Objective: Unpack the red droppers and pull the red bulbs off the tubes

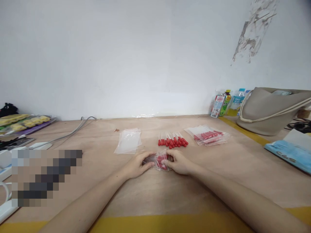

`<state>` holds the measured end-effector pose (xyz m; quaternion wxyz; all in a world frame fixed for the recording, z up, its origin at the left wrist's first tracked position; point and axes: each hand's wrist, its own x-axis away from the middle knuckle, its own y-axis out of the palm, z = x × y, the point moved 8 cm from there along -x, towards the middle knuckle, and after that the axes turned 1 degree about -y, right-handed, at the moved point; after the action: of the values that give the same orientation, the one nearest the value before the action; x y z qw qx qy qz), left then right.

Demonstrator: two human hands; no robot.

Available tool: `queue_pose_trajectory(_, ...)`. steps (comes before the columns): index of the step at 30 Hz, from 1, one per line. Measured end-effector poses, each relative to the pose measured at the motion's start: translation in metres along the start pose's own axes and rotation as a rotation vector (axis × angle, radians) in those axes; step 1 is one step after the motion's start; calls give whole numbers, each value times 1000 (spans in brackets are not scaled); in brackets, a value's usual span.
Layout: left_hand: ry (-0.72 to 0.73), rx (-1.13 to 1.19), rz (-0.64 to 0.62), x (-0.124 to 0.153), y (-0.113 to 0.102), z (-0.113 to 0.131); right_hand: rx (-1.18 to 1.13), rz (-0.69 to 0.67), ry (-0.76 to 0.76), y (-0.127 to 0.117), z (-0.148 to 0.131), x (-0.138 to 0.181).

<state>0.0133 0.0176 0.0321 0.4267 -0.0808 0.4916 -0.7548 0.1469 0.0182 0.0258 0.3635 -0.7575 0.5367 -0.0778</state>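
Observation:
My left hand (137,165) and my right hand (178,161) meet at the middle of the wooden table (155,194). Between them they pinch a small clear plastic bag (160,161) with red-bulbed droppers inside it. Both hands have their fingers closed on the bag's ends. Just beyond the hands lies a loose row of red-bulbed droppers (173,141). A stack of empty clear bags (128,141) lies to the left of the row. A pile of filled bags (209,136) lies to its right.
A beige tote bag (269,111) and several drink bottles (227,103) stand at the back right by the wall. A blue packet (289,152) lies at the right edge. Cables (73,132), yellow items in wrap (24,122) and a blurred patch sit at the left.

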Motion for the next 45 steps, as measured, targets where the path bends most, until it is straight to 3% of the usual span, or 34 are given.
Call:
queue_pose_trajectory(4,-32,16,0,1,0,-3,-185,-23,72,-4,8,0)
queue_pose_trajectory(9,-37,7,0,2,-3,-3,-540,9,286,-15,27,5)
queue_pose_trajectory(12,-37,-11,-24,2,-4,-2,-653,41,307,-30,31,8)
queue_pose_trajectory(17,-8,-58,-39,3,-7,-3,-562,212,233,-84,36,7)
queue_pose_trajectory(21,22,-64,-29,3,-7,-4,-452,472,133,-126,36,-2)
queue_pose_trajectory(23,18,-70,-30,3,-6,-5,-326,582,14,-133,27,-10)
queue_pose_trajectory(26,10,-73,-40,3,-5,-5,-29,581,-126,-114,9,-27)
queue_pose_trajectory(30,12,-47,-59,3,-6,-4,413,344,-228,-65,-7,-48)
queue_pose_trajectory(34,17,-28,-121,6,-7,-5,582,182,-295,-37,-6,-55)
queue_pose_trajectory(40,3,-17,-149,8,-10,-9,684,114,-263,-28,6,-54)
queue_pose_trajectory(45,8,-7,-140,7,-9,-8,631,217,-195,-41,1,-47)
